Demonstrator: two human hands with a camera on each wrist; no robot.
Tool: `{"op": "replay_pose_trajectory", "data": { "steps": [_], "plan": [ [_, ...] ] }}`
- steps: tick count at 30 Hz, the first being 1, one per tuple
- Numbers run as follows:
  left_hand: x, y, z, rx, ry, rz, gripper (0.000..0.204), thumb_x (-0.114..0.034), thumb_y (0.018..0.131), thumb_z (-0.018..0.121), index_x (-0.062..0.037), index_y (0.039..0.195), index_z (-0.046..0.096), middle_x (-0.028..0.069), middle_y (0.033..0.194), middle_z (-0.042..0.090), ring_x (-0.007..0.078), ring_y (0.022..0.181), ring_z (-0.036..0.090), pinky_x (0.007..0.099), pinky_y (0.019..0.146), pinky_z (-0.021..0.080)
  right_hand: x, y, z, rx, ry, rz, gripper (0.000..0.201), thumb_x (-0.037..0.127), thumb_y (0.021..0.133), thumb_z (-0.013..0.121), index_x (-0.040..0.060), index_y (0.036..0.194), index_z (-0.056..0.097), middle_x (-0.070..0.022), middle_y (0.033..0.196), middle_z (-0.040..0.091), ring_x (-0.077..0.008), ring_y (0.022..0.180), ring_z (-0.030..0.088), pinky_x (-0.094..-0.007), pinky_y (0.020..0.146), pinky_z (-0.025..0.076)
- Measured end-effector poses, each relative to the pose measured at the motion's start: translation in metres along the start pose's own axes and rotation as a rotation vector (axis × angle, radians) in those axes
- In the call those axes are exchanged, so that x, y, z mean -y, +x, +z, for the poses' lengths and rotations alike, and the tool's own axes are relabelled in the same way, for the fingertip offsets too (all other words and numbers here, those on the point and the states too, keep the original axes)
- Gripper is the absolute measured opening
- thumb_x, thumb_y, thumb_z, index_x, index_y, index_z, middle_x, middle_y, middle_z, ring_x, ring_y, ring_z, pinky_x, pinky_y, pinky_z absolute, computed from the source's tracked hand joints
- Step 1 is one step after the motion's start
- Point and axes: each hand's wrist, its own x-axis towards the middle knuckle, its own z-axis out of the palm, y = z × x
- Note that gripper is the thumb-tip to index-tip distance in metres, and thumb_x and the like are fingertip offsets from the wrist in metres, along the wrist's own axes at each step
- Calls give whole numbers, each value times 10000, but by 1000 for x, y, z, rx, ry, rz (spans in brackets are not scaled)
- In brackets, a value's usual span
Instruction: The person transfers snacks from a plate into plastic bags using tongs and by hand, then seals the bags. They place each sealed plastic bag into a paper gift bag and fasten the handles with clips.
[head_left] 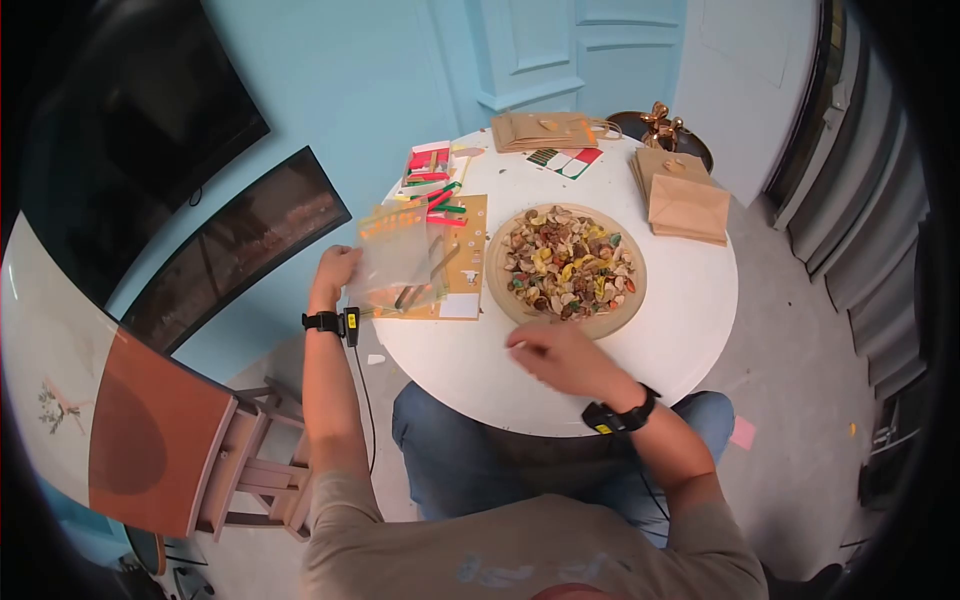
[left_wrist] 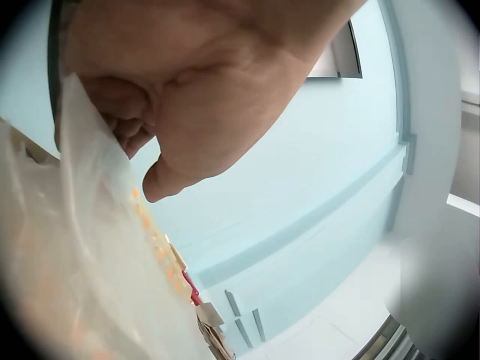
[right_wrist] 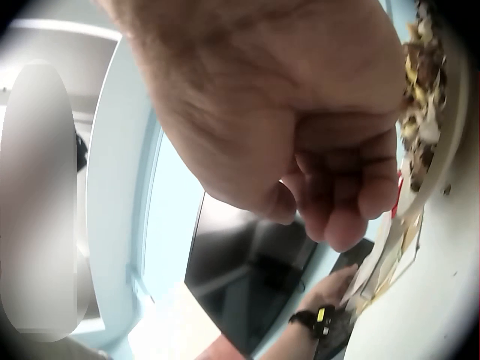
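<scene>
My left hand [head_left: 337,268] grips the left edge of a translucent bag [head_left: 392,250] with orange print, over the left side of the table. In the left wrist view, the fingers of that hand [left_wrist: 187,97] curl at the edge of the bag [left_wrist: 97,225]. My right hand [head_left: 565,358] hovers near the front rim of a round tray [head_left: 603,325] heaped with mixed dried pieces [head_left: 568,262]. Its fingers hang loosely curled and hold nothing, as the right wrist view of the hand [right_wrist: 300,127] also shows.
A brown board [head_left: 465,235] lies partly under the bag, with red and green items [head_left: 430,165] behind. Paper bags stand at the back [head_left: 530,132] and right [head_left: 688,208] of the white table [head_left: 690,300]. A card [head_left: 565,163] lies between them.
</scene>
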Motion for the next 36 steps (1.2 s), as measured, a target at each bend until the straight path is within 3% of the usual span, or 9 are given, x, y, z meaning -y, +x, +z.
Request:
{"op": "replay_pose_trajectory", "data": {
  "steps": [5, 10, 12, 14, 21, 26, 31, 33, 36],
  "plan": [
    [14, 9, 1, -98, 209, 167, 437, -138, 924, 746, 62, 1311, 717, 144, 1056, 773, 232, 879, 745, 376, 789, 592, 1, 67, 75, 140, -398, -243, 282, 142, 1047, 663, 6, 1290, 708, -235, 873, 776, -468, 835, 762, -567, 723, 599],
    [21, 13, 0, -36, 271, 231, 547, 8, 849, 661, 49, 1394, 696, 166, 1099, 775, 258, 935, 761, 393, 838, 610, -19, 151, 126, 150, -562, -210, 369, 51, 982, 646, -24, 1343, 637, -264, 883, 769, -449, 864, 781, -560, 723, 609],
    [10, 1, 0, -40, 284, 220, 554, -12, 878, 626, 41, 1424, 703, 250, 1174, 812, 389, 1074, 798, 451, 951, 625, -33, 168, 142, 120, -597, -254, 382, 31, 958, 652, -31, 1333, 625, -271, 889, 767, -448, 865, 784, -558, 724, 613],
    [15, 2, 3, -33, 278, 235, 592, 3, 864, 639, 32, 1453, 691, 253, 1209, 802, 379, 1095, 793, 441, 957, 624, -41, 177, 153, 148, -623, -251, 327, 14, 946, 651, -19, 1272, 641, -245, 886, 773, -437, 866, 791, -556, 727, 619],
    [7, -17, 13, -106, 353, 373, 694, 39, 829, 658, 11, 1522, 656, 315, 1362, 751, 485, 1250, 735, 479, 1087, 584, -42, 179, 154, 128, -766, -357, 124, 63, 985, 646, 16, 1098, 663, -206, 949, 780, -391, 856, 803, -487, 712, 637],
    [-1, -22, 14, -71, 411, 415, 681, 79, 835, 640, 4, 1511, 666, 310, 1422, 693, 483, 1341, 674, 489, 1152, 545, -29, 153, 135, 99, -846, -521, 72, 71, 986, 646, 11, 1024, 638, -170, 835, 755, -370, 794, 794, -474, 678, 627],
    [3, -25, 25, 29, 421, 399, 645, 80, 855, 639, -13, 1491, 689, 299, 1497, 642, 493, 1367, 645, 506, 1177, 525, -17, 144, 120, 128, -794, -357, 124, 59, 969, 647, -5, 1076, 645, -181, 848, 762, -380, 780, 795, -488, 664, 624],
    [4, -29, 31, -166, 549, 510, 575, 29, 873, 663, -35, 1441, 728, 272, 1507, 644, 474, 1368, 630, 549, 1176, 500, -18, 144, 118, 119, -784, -268, 144, 54, 963, 645, -13, 1090, 645, -181, 843, 765, -387, 782, 797, -492, 666, 627],
    [-17, -48, 40, -228, 708, 575, 513, -36, 895, 682, -51, 1403, 747, 246, 1489, 659, 451, 1379, 607, 584, 1181, 461, -33, 153, 125, 83, -773, -191, 169, 43, 956, 633, -20, 1111, 657, -200, 860, 775, -401, 797, 806, -504, 685, 639]
  ]
}}
